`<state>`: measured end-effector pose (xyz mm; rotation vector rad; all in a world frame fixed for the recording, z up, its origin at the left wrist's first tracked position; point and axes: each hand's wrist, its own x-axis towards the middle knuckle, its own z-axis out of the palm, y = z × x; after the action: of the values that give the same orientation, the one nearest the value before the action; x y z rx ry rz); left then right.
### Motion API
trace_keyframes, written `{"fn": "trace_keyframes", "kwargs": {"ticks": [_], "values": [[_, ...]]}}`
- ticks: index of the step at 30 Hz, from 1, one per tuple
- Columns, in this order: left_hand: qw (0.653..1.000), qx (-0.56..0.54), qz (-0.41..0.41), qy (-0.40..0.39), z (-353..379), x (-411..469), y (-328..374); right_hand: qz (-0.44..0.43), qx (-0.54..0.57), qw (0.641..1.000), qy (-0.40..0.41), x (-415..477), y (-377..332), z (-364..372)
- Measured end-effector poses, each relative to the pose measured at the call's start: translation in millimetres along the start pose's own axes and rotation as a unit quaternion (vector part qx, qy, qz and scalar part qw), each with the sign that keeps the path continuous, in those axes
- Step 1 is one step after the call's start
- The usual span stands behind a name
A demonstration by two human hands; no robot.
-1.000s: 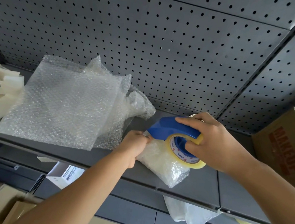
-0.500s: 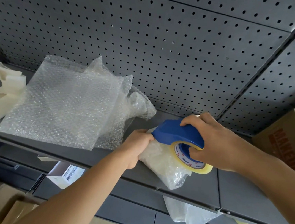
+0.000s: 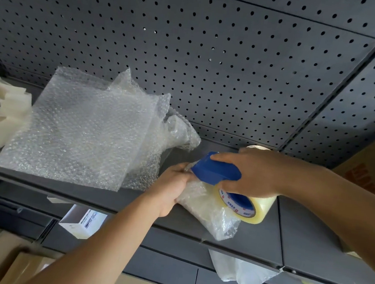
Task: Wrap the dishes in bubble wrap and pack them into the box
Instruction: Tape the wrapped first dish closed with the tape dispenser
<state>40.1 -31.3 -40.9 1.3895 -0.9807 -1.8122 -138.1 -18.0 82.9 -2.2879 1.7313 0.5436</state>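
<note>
The step in hand looks to be taping the wrap closed. The right hand (image 3: 257,174) is clamped around a blue tape dispenser (image 3: 213,171) carrying a roll of clear tape (image 3: 259,208), with its nose down on the wrapped dish (image 3: 205,211). The left hand (image 3: 171,187) grips the bundle's left edge and pins it to the grey shelf (image 3: 311,239). To do this well, the left hand should press the overlapping flap flat and steady the bundle so the tape runs taut across the seam. Pressure should be light, since the contents are probably breakable. The bundle is a small, lumpy, milky-white packet with a loose tail of wrap toward the shelf's front edge; the dish inside cannot be made out. It lies between the spare bubble wrap sheets (image 3: 81,129) and the cardboard box (image 3: 371,174).
</note>
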Motion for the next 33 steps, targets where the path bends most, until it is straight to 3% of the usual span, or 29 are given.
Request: {"fn": "trace_keyframes", "kwargs": {"ticks": [22,33], "values": [[0.997,-0.031,-0.018,0.072,4,-1,-5,-0.047,0.009,0.998,-0.046,4,-8,-29],[0.997,-0.044,-0.007,0.071,3,2,-6,-0.037,0.029,0.995,-0.089,-2,8,-37]]}}
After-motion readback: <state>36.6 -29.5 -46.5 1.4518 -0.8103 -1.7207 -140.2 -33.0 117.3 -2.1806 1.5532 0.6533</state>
